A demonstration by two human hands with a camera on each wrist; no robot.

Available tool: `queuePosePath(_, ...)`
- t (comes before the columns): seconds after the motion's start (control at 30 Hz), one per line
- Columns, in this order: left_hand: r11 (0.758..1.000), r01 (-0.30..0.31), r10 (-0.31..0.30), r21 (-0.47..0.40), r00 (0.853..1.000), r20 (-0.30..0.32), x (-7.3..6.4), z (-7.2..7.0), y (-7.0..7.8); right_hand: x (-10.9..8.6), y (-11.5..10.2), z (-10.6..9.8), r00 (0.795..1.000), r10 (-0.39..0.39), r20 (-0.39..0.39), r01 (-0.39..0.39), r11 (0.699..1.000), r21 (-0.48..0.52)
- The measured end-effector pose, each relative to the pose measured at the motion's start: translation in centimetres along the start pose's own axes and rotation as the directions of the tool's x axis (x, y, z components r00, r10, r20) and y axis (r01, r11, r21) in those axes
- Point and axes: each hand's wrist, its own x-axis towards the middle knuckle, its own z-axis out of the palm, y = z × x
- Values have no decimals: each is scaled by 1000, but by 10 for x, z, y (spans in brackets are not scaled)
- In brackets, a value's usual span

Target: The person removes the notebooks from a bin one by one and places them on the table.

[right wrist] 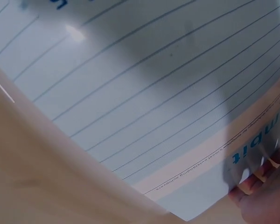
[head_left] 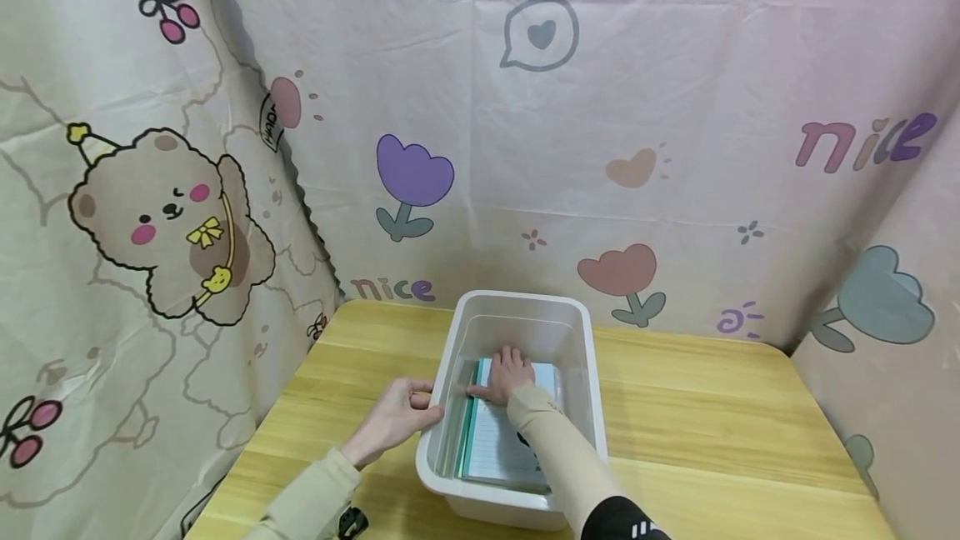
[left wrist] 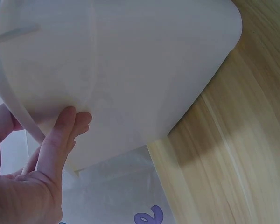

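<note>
A white plastic bin (head_left: 525, 303) stands on the table. Inside it lies a notebook (head_left: 498, 444) with a pale blue lined cover, teal-green edges showing along its left side. My left hand (head_left: 401, 415) holds the bin's left rim, fingers against the outer wall (left wrist: 130, 84) and thumb on the other side of the rim. My right hand (head_left: 510, 377) reaches into the bin and rests on the notebook's far end, fingers spread, thumb towards its left edge. In the right wrist view, the fingers of the right hand (right wrist: 266, 191) meet the edge of the printed cover (right wrist: 144, 93).
A wooden table (head_left: 690, 415) extends on both sides of the bin. Printed cloth (head_left: 540, 132) hangs behind it, and another cloth with a bear (head_left: 172, 223) hangs at the left. A dark object (head_left: 352, 522) shows beside the left sleeve.
</note>
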Motion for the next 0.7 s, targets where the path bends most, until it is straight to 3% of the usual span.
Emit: queuePosePath(0.7, 1000, 5, -5, 3, 1000, -12, 0, 1, -2, -1, -2, -1, 999, -3, -43, 0, 998, -69)
